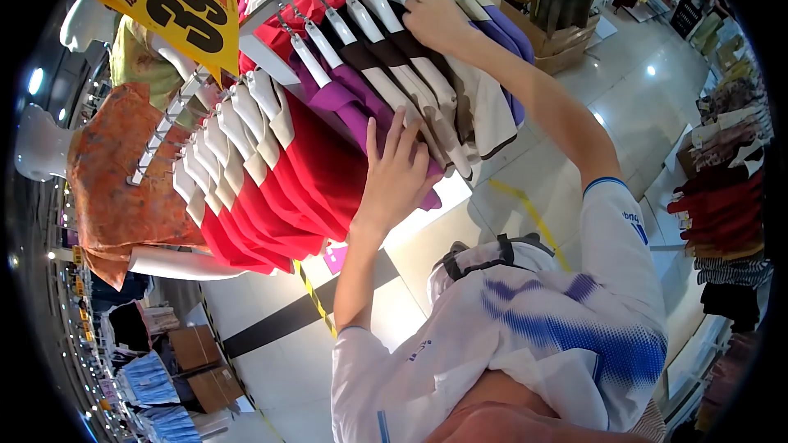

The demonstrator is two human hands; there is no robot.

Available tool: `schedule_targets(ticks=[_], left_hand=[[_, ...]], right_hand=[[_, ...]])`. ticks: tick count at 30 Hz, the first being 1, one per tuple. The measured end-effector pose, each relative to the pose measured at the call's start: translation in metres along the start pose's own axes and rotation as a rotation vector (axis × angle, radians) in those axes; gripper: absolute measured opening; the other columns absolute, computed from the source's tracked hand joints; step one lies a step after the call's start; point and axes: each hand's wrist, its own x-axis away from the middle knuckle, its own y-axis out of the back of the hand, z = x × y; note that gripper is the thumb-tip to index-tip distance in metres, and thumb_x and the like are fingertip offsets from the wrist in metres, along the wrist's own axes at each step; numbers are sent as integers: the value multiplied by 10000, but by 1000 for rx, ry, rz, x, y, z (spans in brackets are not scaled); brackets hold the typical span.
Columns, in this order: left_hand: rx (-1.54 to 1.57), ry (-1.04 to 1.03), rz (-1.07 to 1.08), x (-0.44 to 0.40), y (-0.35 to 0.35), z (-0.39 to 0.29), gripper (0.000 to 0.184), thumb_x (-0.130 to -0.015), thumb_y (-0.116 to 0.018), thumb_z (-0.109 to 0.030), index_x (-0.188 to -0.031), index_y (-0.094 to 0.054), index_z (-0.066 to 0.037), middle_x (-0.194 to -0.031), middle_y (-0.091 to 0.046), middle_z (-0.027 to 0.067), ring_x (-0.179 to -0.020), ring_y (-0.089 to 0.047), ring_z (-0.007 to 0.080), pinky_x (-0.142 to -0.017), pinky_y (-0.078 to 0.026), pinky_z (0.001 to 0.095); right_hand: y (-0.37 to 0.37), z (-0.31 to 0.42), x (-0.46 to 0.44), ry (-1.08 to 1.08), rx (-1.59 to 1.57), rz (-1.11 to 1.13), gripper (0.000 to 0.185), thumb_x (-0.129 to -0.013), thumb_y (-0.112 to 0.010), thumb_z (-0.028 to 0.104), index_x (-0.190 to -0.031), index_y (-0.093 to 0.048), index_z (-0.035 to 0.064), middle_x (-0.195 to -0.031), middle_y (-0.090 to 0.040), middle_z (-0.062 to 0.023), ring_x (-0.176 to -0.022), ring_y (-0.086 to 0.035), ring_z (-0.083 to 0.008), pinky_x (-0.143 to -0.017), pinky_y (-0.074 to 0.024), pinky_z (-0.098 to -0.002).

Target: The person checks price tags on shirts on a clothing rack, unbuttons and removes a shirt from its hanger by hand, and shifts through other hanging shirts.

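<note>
My left hand (392,176) lies with fingers spread against the purple shirts (341,98), at the front of the rack. Higher up, my right hand (437,26) has its fingers curled at the shoulder of a brown-and-white shirt (472,98), close to the white hangers (373,12); its fingertips are partly hidden. Between my hands hang several shirts in dark brown and cream (398,82). Beside my left hand is a row of red shirts with cream shoulders (304,172) on white hangers. Blue-purple shirts (519,33) hang beyond my right hand.
A yellow price sign (176,12) reading 39 stands over the metal rail (168,123). At the left, a mannequin wears an orange patterned top (123,172). Cardboard boxes (566,45) sit behind the rack. More clothing (722,205) lines the right side. Yellow tape (529,213) marks the tiled floor.
</note>
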Motion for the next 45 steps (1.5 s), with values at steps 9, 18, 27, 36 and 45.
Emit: schedule_targets(ticks=[9,18,27,36,45], left_hand=[[174,176,-360,38,-11,-8,403,-805,-761,-149,-1089,-516,-2,-1394,-444,212,-1370,-359,425,-1110,-250,557],[486,776,-599,76,-93,-1,634,-786,-823,-168,-1232,-427,46,-1193,-494,156,-1014,-541,243,-853,-476,388],[626,750,-615,78,-146,15,95,-944,-572,-43,-1011,-555,22,-766,-558,208,-653,-549,376,-607,-443,398],[735,1040,-554,125,-128,13,170,-949,-565,-105,-973,-538,61,-741,-592,220,-648,-601,313,-618,-469,384],[91,918,-834,117,-48,6,597,-838,-759,-155,-1282,-432,73,-1353,-409,265,-1207,-477,382,-1044,-361,406]], right_hand=[[5,-23,13,-580,-535,-144,232,-863,-632,288,-876,-737,82,-842,-637,-118,-834,-648,-321,-715,-507,-434],[51,95,151,-458,-849,-227,522,-832,-710,129,-1308,-516,40,-1228,-514,-194,-1135,-537,-373,-974,-450,-430],[-32,118,188,-810,-1057,-234,679,-812,-781,224,-1338,-459,-60,-1268,-556,-260,-1035,-587,-325,-921,-474,-416],[-53,116,225,-826,-993,-98,292,-974,-607,237,-1026,-640,-48,-796,-633,-130,-677,-504,-209,-666,-444,-328],[-27,170,300,-776,-1060,19,276,-857,-723,119,-1069,-576,20,-948,-588,-99,-842,-557,-200,-757,-460,-326]])
